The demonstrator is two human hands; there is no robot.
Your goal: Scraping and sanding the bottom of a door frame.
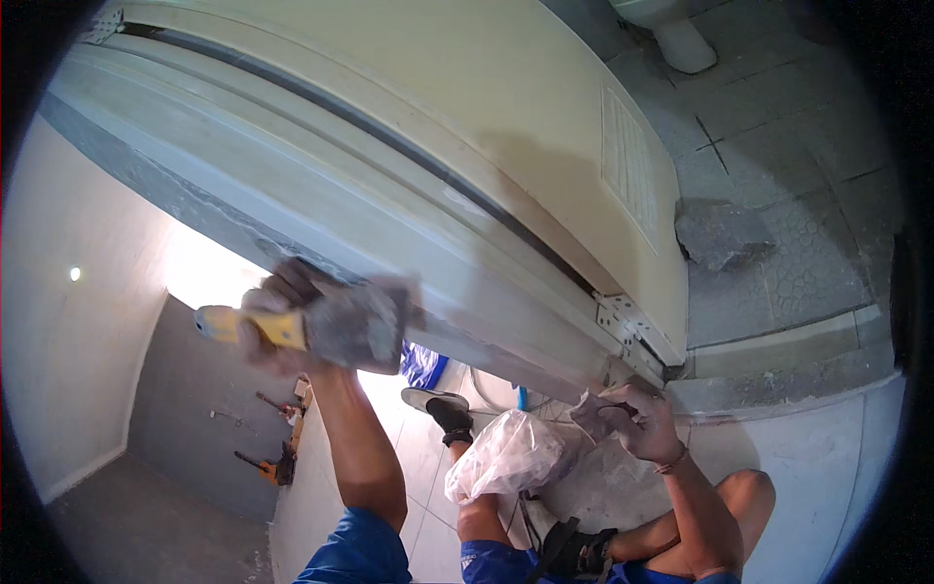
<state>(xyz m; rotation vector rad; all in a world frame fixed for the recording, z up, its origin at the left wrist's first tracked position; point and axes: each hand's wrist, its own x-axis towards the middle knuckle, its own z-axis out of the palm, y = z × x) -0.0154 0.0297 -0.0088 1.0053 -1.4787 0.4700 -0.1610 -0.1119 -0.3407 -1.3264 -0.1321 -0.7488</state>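
Note:
My left hand [290, 282] is wrapped round the yellow handle of a putty knife [355, 323]. Its wide grey blade points right, blurred by motion, in front of the edge of a pale door frame [418, 248]. Low on the frame, below a metal hinge [623, 321], my right hand [647, 425] is closed with its fingers curled. A greyish flat piece [591, 417] sticks out from those fingers; its kind is unclear. A crumpled white plastic bag [511, 456] of pale stuff sits by my legs, left of the right hand.
A cream door [409, 83] stands beyond the frame. Behind it are a grey stone lump [725, 234], a raised threshold [778, 365] and a white toilet base [681, 39]. Tools [277, 467] lie by the wall at left. A blue-and-white packet [421, 365] is near my foot.

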